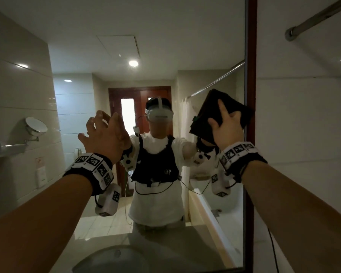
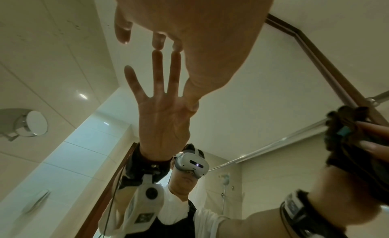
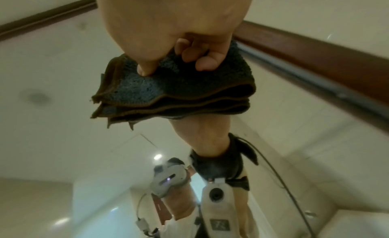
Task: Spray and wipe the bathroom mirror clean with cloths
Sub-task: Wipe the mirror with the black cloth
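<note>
The right hand (image 1: 227, 129) presses a folded dark cloth (image 1: 211, 109) flat against the mirror (image 1: 205, 56), close to the brown wooden frame (image 1: 251, 56) along the glass's right edge; in the head view the forefinger lies straight up over the cloth and the thumb spreads to the left, while the right wrist view shows the other fingers (image 3: 207, 62) bent onto the pile and the thumb tip pushing into it, so the hand grasps the cloth as it presses; the cloth is doubled into several layers, blue-grey nap with a brown hem, its stacked edges fanned out below the fingers.

The left hand (image 1: 104, 133) is raised to the mirror well to the left of the cloth, holding nothing; its fingers are spread and almost straight, only lightly bent; in the left wrist view two fingertips (image 2: 157, 42) meet their own reflections on the glass, so they touch it, while the little finger stands just off the surface; the palm is clear of the glass.

Both wrists wear black bands with white marker blocks (image 1: 96, 165); low in the head view the rim of a basin (image 1: 98, 259) shows; a small round shaving mirror (image 1: 35, 125) is mounted on the tiled wall to the left.
</note>
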